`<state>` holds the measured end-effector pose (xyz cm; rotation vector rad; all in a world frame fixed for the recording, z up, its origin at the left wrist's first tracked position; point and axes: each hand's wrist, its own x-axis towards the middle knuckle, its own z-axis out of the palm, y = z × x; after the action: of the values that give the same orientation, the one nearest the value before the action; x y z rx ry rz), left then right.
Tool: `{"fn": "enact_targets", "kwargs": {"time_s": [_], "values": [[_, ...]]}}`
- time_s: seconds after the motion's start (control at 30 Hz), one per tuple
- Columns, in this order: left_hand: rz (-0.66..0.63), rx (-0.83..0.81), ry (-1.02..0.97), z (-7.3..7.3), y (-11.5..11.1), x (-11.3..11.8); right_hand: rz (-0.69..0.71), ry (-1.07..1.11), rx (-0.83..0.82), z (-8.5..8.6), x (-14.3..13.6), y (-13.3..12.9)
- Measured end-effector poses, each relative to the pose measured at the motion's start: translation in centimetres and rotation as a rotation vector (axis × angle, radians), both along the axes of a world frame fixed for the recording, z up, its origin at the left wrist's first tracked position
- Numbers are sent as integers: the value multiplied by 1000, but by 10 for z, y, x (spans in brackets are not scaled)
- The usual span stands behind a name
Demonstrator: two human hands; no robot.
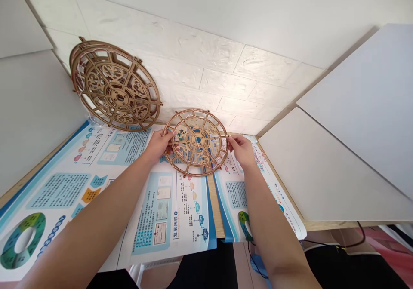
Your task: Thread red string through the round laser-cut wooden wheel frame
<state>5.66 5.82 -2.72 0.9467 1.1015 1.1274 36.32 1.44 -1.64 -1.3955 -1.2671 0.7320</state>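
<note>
A round brown openwork wheel-like frame [206, 149] with spokes and scroll cut-outs is held tilted over the printed sheets. My left hand [159, 145] grips its left rim, thumb on the near face and fingers behind. At the right rim, my right hand [241, 149] is closed in a pinch on what looks like a thin wire, its fingertips close to the rim. Pale and copper-coloured wire runs along the rim and loosely across the spokes. More thin reddish wire [260, 155] lies in loops just right of my right hand.
Several similar openwork frames [120, 97] lean stacked against the white brick-pattern wall [222, 82] at left. Printed posters [58, 190] cover the wooden tabletop [215, 207]. White panels [303, 164] stand on both sides. A black cable [338, 245] hangs past the right front edge.
</note>
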Motion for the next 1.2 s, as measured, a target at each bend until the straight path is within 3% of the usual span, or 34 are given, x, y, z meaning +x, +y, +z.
{"fn": "enact_targets", "kwargs": {"time_s": [0.13,0.33,0.6,0.93,1.2], "values": [[-31,5,38,1,-1,1,-95,-252,31,2,-4,-3],[-45,45,184,4,-3,5,-71,-488,-18,9,-12,-11],[-71,120,217,4,-8,7,-119,-566,-27,10,-14,-12],[-99,204,324,29,-26,10,-169,-737,86,12,-13,-12],[-65,234,296,28,-28,14,-124,-773,178,11,-15,-12]]}}
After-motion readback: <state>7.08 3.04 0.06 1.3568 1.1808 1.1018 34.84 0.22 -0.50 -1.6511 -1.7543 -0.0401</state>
